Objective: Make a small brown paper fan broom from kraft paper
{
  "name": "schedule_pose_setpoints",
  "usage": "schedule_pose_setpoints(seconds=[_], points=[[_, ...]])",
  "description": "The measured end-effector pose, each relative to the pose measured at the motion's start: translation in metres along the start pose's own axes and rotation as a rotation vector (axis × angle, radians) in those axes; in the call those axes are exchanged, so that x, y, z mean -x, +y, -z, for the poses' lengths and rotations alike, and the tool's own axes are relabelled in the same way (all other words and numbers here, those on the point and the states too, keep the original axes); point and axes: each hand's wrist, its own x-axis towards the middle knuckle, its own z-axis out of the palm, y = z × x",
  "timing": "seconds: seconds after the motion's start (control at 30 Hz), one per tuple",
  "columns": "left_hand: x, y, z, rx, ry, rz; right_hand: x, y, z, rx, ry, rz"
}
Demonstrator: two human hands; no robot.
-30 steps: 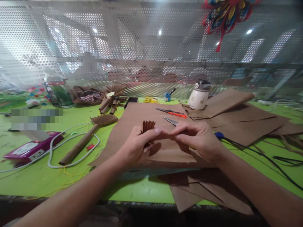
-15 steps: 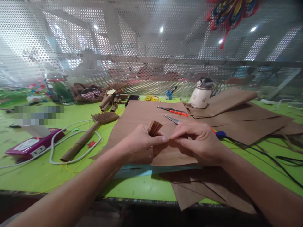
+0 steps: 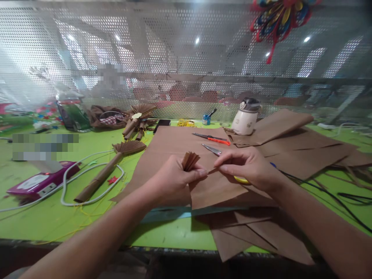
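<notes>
My left hand (image 3: 174,178) is closed on a sheet of brown paper (image 3: 216,188) whose pleated, fan-folded part (image 3: 190,159) sticks up above my fingers. My right hand (image 3: 247,166) pinches the same sheet's upper edge just to the right, thumb and forefinger together. The unfolded part of the sheet hangs below both hands, over more brown sheets on the green table (image 3: 58,217). A bit of yellow tape roll (image 3: 241,179) shows under my right hand.
Behind my hands lie orange-handled scissors (image 3: 212,138) and another blade (image 3: 211,149). A finished paper fan on a stick (image 3: 110,164), a white cable, a pink device (image 3: 40,181), a white jug (image 3: 245,116), black cords at right and a perforated screen behind.
The sheet has been lifted so its loose part now hangs free below my hands. My right hand has drawn slightly right along the edge, and the pleated part stays in my left hand.
</notes>
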Motion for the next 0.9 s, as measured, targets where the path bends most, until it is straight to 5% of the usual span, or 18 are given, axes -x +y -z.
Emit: schedule_pose_setpoints(seconds=[0.2, 0.4, 0.63, 0.9], points=[[-0.002, -0.002, -0.006, -0.007, 0.035, -0.050, 0.003, -0.006, -0.001, 0.030, -0.126, 0.056], [0.001, 0.011, -0.010, -0.066, 0.009, -0.027, 0.005, -0.011, -0.017, 0.261, 0.006, -0.015], [0.001, 0.003, -0.013, -0.026, 0.006, -0.036, 0.001, -0.006, -0.010, 0.080, -0.014, -0.096], [-0.003, -0.007, -0.014, -0.167, 0.011, -0.063, 0.001, -0.002, -0.015, 0.153, -0.010, -0.115]])
